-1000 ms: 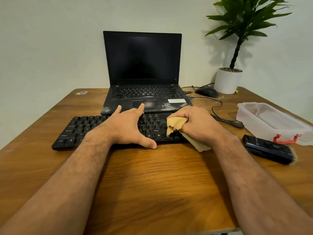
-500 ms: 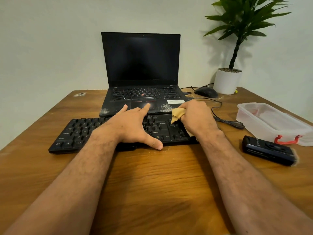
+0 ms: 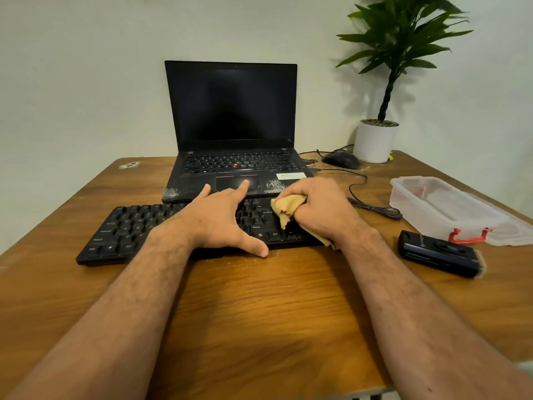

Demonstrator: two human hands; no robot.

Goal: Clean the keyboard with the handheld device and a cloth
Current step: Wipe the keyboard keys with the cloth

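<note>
Right hand [image 3: 320,210] is bunched around the cloth [image 3: 288,207], pressing it on the keyboard's [image 3: 129,229] right-end keys; left hand [image 3: 219,223] lies spread flat mid-board, thumb off the front edge, pinning it. Wiping looks underway; the next stroke probably calls for lifting the left hand so the cloth can sweep toward 9 o'clock. Laptop [image 3: 230,111] touches the board at 12. Device [image 3: 438,252] rests at 3, beside a box [image 3: 450,206]. Worktop [image 3: 259,313] at 6 is open.
</note>
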